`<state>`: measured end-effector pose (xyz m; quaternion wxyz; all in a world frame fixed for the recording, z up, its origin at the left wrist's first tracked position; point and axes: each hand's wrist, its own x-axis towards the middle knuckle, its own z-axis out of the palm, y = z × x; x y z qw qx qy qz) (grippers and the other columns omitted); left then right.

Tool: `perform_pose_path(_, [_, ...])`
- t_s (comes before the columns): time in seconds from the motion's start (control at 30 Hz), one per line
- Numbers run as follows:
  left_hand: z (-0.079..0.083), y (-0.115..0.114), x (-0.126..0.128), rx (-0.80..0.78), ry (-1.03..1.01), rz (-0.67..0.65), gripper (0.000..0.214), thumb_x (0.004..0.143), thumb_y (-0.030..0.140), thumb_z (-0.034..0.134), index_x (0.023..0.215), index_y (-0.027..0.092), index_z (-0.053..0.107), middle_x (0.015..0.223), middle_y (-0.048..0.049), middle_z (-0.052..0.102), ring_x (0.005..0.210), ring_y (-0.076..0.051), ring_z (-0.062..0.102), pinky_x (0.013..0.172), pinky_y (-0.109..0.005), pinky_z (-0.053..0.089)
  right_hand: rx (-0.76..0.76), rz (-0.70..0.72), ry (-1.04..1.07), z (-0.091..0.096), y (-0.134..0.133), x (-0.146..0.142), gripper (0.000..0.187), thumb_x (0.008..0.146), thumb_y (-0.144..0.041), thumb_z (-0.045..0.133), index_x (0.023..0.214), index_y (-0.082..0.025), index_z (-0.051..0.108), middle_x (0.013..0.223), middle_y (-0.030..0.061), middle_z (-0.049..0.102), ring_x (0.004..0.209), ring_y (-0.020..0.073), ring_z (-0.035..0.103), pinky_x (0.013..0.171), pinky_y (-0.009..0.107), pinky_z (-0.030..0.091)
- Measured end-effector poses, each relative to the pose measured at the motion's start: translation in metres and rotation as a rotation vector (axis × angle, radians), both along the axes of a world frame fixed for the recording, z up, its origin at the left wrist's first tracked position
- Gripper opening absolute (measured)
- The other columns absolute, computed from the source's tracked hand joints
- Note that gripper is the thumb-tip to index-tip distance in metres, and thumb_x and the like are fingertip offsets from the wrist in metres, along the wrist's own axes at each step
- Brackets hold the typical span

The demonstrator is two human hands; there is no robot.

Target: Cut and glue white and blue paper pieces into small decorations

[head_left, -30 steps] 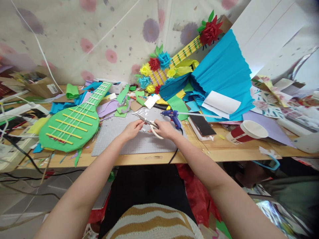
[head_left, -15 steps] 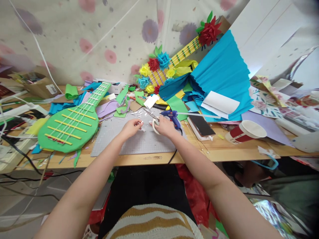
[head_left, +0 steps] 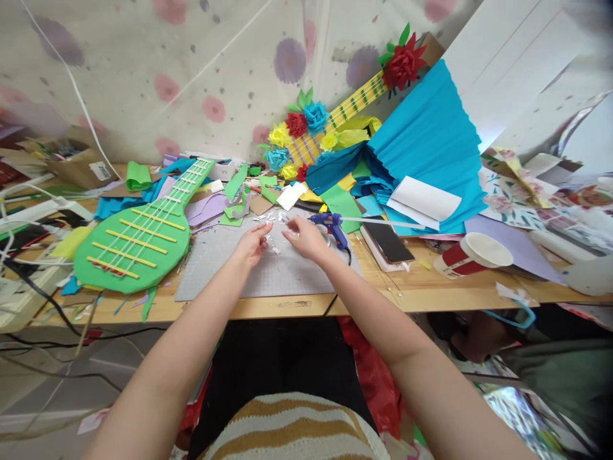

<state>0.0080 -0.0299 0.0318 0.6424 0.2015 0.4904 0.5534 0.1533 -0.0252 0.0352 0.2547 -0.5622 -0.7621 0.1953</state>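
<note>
Above the grey cutting mat (head_left: pixel 215 271), my left hand (head_left: pixel 253 244) is closed in a pinch, with a small white piece (head_left: pixel 269 225) at its fingertips. My right hand (head_left: pixel 307 239) is a little to the right, fingers bent but apart, and nothing shows in them. Scissors (head_left: pixel 328 240) lie mostly hidden beneath and behind that hand, with only part of a pale handle showing. Small white scraps (head_left: pixel 275 250) are scattered on the mat between and beyond both hands. A blue glue gun (head_left: pixel 335 228) with a long glue stick lies just right of my right hand.
A green paper lute (head_left: pixel 131 246) lies at left. Behind are a yellow-necked instrument (head_left: pixel 357 101) with paper flowers and blue crepe paper (head_left: pixel 426 137). A phone (head_left: pixel 387 239) and paper cup (head_left: pixel 472 255) stand to the right. Another person's hand (head_left: pixel 483 335) shows at lower right.
My right hand has let go of the scissors, which now lie on the mat, and its fingers have moved slightly left. My left hand has turned a little, still pinching.
</note>
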Motion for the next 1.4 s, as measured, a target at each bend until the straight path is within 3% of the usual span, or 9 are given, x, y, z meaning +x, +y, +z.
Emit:
perform_pose_path(0.07, [-0.005,0.001,0.004,0.022,-0.048,-0.002,0.022,0.056,0.014,0.075,0.073,0.013,0.059,0.055,0.0055,0.051,0.039,0.001,0.034,0.034,-0.010,0.023,-0.111,0.115,0.226,-0.003,0.001,-0.011,0.018,0.080,-0.027,0.052,0.094,-0.016,0.056,0.093,0.0054,0.065,0.083,0.0142,0.060,0.076,0.027,0.045])
perform_pose_path(0.17, [-0.009,-0.001,0.005,0.032,-0.057,-0.038,0.023,0.056,0.016,0.076,0.072,0.013,0.060,0.058,0.0037,0.054,0.040,0.001,0.037,0.034,-0.011,0.023,-0.153,0.136,0.347,-0.011,0.002,-0.021,0.009,0.078,-0.022,0.053,0.083,-0.017,0.057,0.080,0.0013,0.066,0.072,0.0117,0.061,0.068,0.025,0.045])
perform_pose_path(0.33, [-0.004,-0.006,-0.004,0.031,0.097,-0.142,0.029,0.051,0.024,0.078,0.073,0.013,0.063,0.060,0.0028,0.054,0.043,0.000,0.040,0.038,-0.013,0.029,-0.095,0.097,0.297,-0.015,-0.001,-0.018,0.004,0.074,-0.018,0.054,0.075,-0.017,0.057,0.070,-0.0009,0.064,0.066,0.0112,0.059,0.063,0.023,0.042])
perform_pose_path(0.53, [0.000,-0.005,-0.006,0.058,0.316,-0.042,0.028,0.050,0.029,0.077,0.068,0.014,0.062,0.052,0.0054,0.046,0.043,-0.002,0.034,0.037,-0.016,0.024,-0.113,0.121,0.267,-0.015,-0.005,-0.016,0.007,0.073,-0.020,0.053,0.076,-0.018,0.058,0.072,-0.0018,0.064,0.066,0.0105,0.057,0.062,0.022,0.040])
perform_pose_path(0.93, [-0.009,-0.001,-0.002,0.102,0.263,0.045,0.043,0.047,0.039,0.078,0.057,0.016,0.042,0.048,0.0079,0.037,0.042,-0.002,0.032,0.038,-0.017,0.023,-0.086,0.183,0.267,-0.019,-0.005,-0.018,0.016,0.075,-0.032,0.055,0.078,-0.017,0.059,0.070,-0.0023,0.060,0.064,0.0093,0.051,0.060,0.021,0.036])
perform_pose_path(1.13, [-0.002,-0.004,-0.007,0.067,0.265,-0.034,0.045,0.053,0.051,0.072,0.074,0.016,0.051,0.067,0.0035,0.051,0.051,-0.004,0.047,0.042,-0.016,0.034,-0.135,0.167,0.242,-0.024,-0.002,-0.019,0.012,0.074,-0.027,0.055,0.075,-0.016,0.060,0.067,-0.0024,0.060,0.061,0.0092,0.050,0.057,0.020,0.034])
perform_pose_path(1.27, [-0.002,-0.006,-0.012,0.107,0.368,-0.133,0.035,0.056,0.042,0.071,0.075,0.015,0.060,0.068,0.0026,0.053,0.049,-0.003,0.043,0.042,-0.017,0.033,-0.190,0.163,0.256,-0.026,0.001,-0.018,0.013,0.074,-0.026,0.053,0.076,-0.016,0.062,0.069,-0.0015,0.062,0.062,0.0097,0.052,0.059,0.021,0.036])
perform_pose_path(1.4, [-0.011,-0.005,-0.012,0.143,0.479,-0.045,0.024,0.057,0.033,0.071,0.063,0.015,0.057,0.050,0.0060,0.043,0.045,-0.004,0.035,0.042,-0.018,0.028,-0.201,0.203,0.284,-0.026,0.000,-0.019,0.015,0.074,-0.027,0.051,0.077,-0.016,0.062,0.071,-0.0008,0.063,0.063,0.0100,0.054,0.060,0.021,0.038])
